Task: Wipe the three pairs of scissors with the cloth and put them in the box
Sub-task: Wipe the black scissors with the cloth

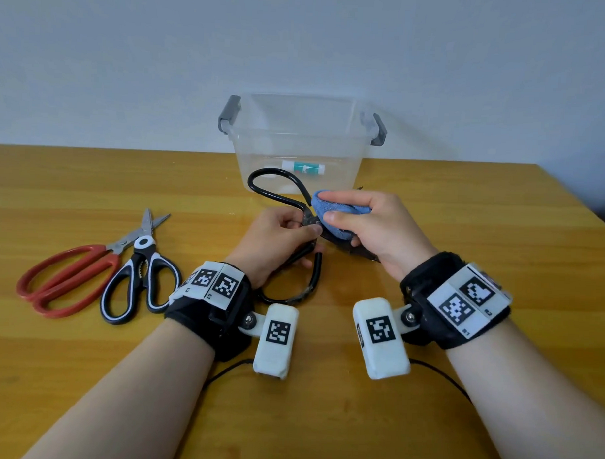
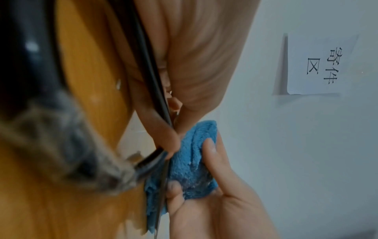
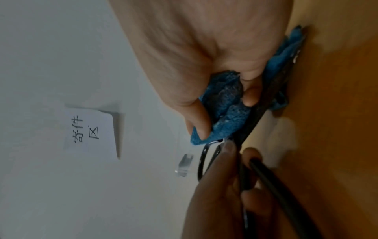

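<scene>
Black iron scissors point(image 1: 278, 194) with big loop handles are held above the table's middle. My left hand point(image 1: 287, 235) grips them near the pivot and lower handle point(image 2: 155, 84). The blue cloth point(image 1: 336, 213) is wrapped round the blades, and my right hand point(image 1: 359, 221) pinches it there point(image 2: 192, 161) point(image 3: 227, 113). The blades are mostly hidden under the cloth. Red-handled scissors point(image 1: 66, 279) and black-and-white kitchen scissors point(image 1: 143, 275) lie on the table at the left. The clear plastic box point(image 1: 362, 142) with grey latches stands behind my hands.
Inside the box lies a small white and teal tube point(image 1: 303, 167). The wooden table point(image 1: 500, 219) runs to a pale wall close behind the box. A paper sign point(image 2: 319, 64) hangs on the wall. Black cables point(image 1: 440, 375) trail from the wrist cameras.
</scene>
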Motion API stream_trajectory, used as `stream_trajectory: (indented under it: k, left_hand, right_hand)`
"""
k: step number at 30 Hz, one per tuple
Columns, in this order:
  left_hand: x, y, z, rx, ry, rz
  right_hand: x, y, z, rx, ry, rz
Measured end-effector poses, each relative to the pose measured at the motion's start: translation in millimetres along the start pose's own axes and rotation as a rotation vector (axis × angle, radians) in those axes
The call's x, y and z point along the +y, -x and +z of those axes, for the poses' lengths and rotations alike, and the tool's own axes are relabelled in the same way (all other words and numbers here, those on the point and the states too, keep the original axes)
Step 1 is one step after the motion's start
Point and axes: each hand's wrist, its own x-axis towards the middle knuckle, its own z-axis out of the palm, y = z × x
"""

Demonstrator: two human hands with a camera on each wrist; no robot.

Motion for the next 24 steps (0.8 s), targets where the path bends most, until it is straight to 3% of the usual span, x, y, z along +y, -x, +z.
stream_trajectory:
  k: [11, 15, 24]
  left_hand:
    - [-1.5, -0.3, -1.1, -0.022, -0.007, -0.012]
    - [0.3, 0.9, -0.3, -0.013, -0.021, -0.018]
    - [-3.6, -0.2, -0.8, -0.003, -0.096, 0.029]
  right_hand:
    - [12.9, -1.3, 3.7, -0.032, 0.126, -0.117]
    - [19.4, -4.9, 1.6, 0.003, 0.218, -0.148]
    - [29.9, -6.9, 2.4, 0.174, 0.119, -0.151]
